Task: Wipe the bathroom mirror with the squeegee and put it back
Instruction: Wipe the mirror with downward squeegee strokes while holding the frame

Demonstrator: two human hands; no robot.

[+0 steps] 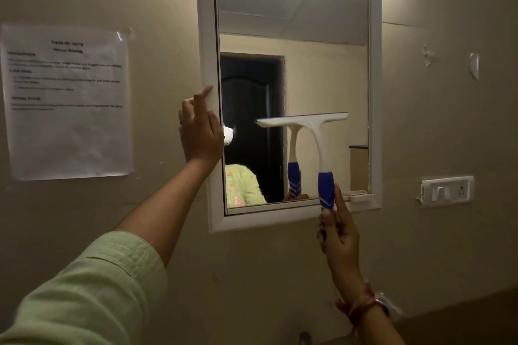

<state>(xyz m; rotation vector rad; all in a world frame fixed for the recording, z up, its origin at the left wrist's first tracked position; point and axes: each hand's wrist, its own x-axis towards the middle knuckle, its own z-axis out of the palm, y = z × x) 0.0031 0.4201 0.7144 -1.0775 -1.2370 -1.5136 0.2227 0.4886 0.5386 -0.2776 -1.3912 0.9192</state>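
A: Where's the squeegee (314, 131) right now?

B: Upright against the mirror (322, 70), blade level across the lower half of the glass and reaching toward the right edge. The right hand (337, 235) is wrapped around the very bottom of the blue grip, forefinger laid up the side.

A: And the other hand?

B: The left hand (200, 134) sits on the left edge of the white frame (206, 36), fingers loosely curled with one pointing up, steadying it.

A: What could go wrong?

B: Holding so low on the handle, I'd guess the blade could tilt and skip, leaving streaks. It could also knock the small white tray (360, 197) at the bottom right corner of the mirror.
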